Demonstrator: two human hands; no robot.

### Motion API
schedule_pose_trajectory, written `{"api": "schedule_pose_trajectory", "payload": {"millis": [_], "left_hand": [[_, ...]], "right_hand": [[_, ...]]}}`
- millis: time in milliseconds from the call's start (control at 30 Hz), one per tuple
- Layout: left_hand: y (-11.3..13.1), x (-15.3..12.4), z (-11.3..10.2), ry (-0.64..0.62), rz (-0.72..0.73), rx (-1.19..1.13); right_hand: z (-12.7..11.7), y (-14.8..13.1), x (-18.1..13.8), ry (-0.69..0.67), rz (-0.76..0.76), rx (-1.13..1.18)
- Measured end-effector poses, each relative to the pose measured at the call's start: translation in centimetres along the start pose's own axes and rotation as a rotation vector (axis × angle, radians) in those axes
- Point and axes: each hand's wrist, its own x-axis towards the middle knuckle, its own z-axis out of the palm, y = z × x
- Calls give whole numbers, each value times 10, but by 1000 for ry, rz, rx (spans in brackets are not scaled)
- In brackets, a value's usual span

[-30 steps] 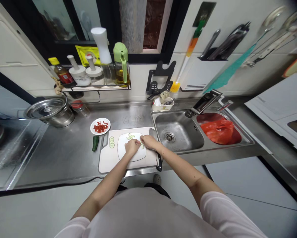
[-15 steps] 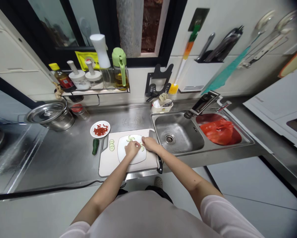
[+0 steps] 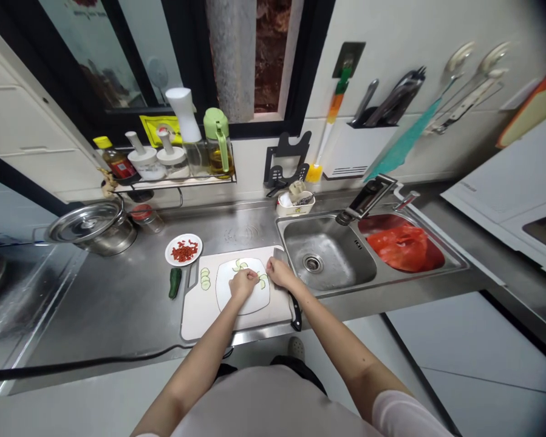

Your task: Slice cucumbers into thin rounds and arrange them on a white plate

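- Head view shows the left hand [image 3: 243,284] above a white squarish plate [image 3: 231,300]; its thumb and fingertips are brought close together, near the right group of cucumber pieces [image 3: 262,283]. I cannot tell whether a piece is pinched between them.
- The right hand [image 3: 278,271] is just beside the right edge of this plate, with the fingers curled inward; what it holds, if anything, I cannot see.
- On the plate, another group of thin, curved cucumber slices [image 3: 240,265] lies near the far edge, apart from the right group.
- The plate rests on a pale cutting board [image 3: 195,318], and at the left part of the board there is a short row of round cucumber slices [image 3: 205,278], overlapping each other.
- Along the right edge of the board lies a knife with black handle [image 3: 296,313], partly covered by the right arm.
- To the left of the board, on the steel counter [image 3: 118,303], lies a dark green cucumber piece [image 3: 175,283]; just behind it stands a round white plate [image 3: 169,254] with small red pieces [image 3: 184,250].
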Motion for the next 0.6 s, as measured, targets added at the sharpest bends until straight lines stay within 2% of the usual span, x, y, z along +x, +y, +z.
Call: {"api": "schedule_pose_trajectory", "payload": {"millis": [233, 600], "left_hand": [[4, 0, 1, 3, -12, 55], [4, -1, 3, 23, 2, 41]], "right_hand": [[13, 1, -5, -6, 22, 7], [12, -3, -5, -15, 58, 16]]}}
